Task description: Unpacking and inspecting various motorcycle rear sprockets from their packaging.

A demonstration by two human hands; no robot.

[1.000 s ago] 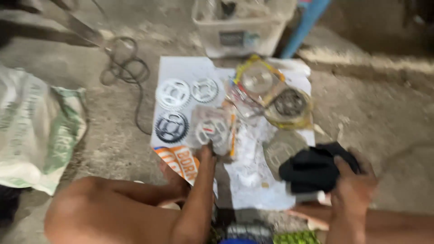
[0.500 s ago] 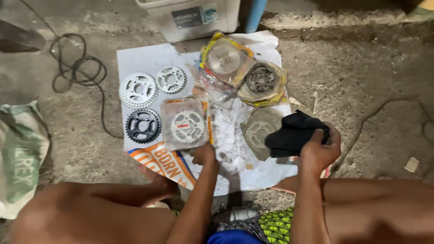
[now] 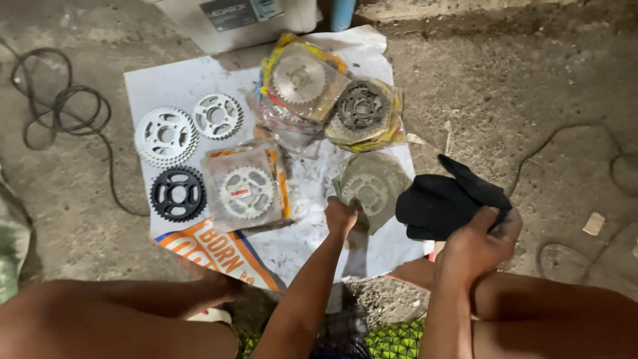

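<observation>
Now left hand [image 3: 341,216] touches grey sprocket [image 3: 369,189].

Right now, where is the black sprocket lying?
In the head view the black sprocket lies at the left edge of the white sheet, just below the large white sprocket and left of the wrapped sprocket.

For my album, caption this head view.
Left hand grips a wrapped sprocket; right hand holds a black cloth.

Left hand [image 3: 341,214] touching wrapped sprocket [image 3: 369,188], right hand [image 3: 480,240] gripping black cloth [image 3: 444,199], white sheet [image 3: 173,83] beneath
</observation>
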